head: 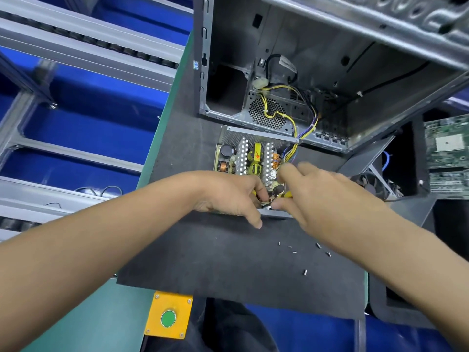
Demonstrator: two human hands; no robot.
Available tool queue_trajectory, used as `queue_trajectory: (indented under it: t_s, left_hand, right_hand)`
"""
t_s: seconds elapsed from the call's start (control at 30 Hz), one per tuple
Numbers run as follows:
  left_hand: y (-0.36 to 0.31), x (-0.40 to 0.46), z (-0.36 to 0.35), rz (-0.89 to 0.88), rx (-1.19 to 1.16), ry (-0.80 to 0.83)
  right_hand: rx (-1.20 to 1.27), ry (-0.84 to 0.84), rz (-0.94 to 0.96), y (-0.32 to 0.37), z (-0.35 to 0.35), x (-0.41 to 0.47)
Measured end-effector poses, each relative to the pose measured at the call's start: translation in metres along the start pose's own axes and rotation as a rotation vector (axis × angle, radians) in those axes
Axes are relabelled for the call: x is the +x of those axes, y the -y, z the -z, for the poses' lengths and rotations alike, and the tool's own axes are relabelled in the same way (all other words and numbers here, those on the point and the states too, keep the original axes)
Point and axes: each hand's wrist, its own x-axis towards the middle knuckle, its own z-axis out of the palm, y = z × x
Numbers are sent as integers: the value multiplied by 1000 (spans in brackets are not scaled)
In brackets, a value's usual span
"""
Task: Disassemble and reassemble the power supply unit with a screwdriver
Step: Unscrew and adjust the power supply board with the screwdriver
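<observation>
The open power supply unit (250, 153) lies on a dark mat (228, 255), its cover off, showing heat sinks, coils and a capacitor. Its yellow and black wires (294, 128) run back into the computer case (317, 72). My left hand (228, 196) rests at the unit's near edge, fingers curled around something yellow and dark that is mostly hidden. My right hand (314, 194) meets it there, pinching a yellow-handled tool, likely the screwdriver (286, 195), of which only a sliver shows. Several loose screws (304, 250) lie on the mat near my right forearm.
The open grey computer case stands behind the unit. A circuit board (448, 158) and a fan (370, 184) lie at the right. A yellow box with a green button (168, 317) is fixed at the bench's near edge. Blue bins and metal rails (76, 97) fill the left.
</observation>
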Motion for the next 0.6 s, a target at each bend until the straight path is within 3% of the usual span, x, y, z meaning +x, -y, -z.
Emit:
queue_trajectory:
  t_s: [0.07,0.23,0.3,0.37,0.4,0.47,0.53,0.6]
  left_hand:
    - [-1,-3,0,-25,50,-9]
    - [7,-24,9,-216,231,-51]
    - [20,-38,17,-340,109,-96]
    - [37,-52,24,-461,-175,-170]
    - [47,-55,26,-520,-297,-271]
    - [70,-46,22,-551,-435,-655]
    - [90,-28,8,-485,-413,-1023]
    - [106,-11,-9,-423,-273,-1196]
  right_hand:
    - [52,16,51,-3,3,0]
    - [-113,-15,5,0,10,4]
    - [-178,-58,-19,4,8,2]
    - [-114,-49,-6,1,7,0]
    - [-73,-21,-7,-3,4,-1]
    - [-61,12,3,-9,2,1]
    - [-130,-4,56,-6,2,2]
    - [-163,-58,13,1,5,3]
